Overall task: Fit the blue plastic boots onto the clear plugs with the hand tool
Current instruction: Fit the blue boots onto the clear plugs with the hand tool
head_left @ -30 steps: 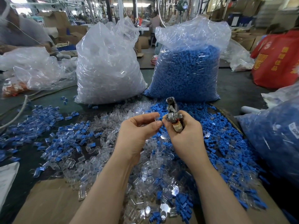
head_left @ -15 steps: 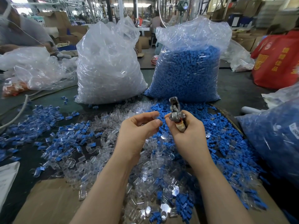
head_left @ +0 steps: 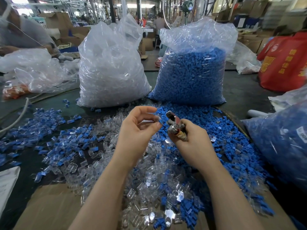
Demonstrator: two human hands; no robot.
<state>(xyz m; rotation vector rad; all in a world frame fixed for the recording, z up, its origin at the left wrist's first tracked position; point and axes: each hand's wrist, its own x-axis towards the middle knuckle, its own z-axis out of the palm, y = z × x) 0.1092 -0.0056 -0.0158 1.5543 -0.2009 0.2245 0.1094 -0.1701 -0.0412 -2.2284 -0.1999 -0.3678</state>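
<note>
Both forearms come into view from the bottom edge, bare from there to the wrists, with no sleeve showing on either. The left hand (head_left: 137, 130) wears no glove, ring or watch, and its wrist carries no band. The right hand (head_left: 194, 143) is likewise ungloved, with no jewellery on the parts that show. The fingers (head_left: 146, 112) of the left hand are slim, and the visible nails are short and unpainted.
</note>
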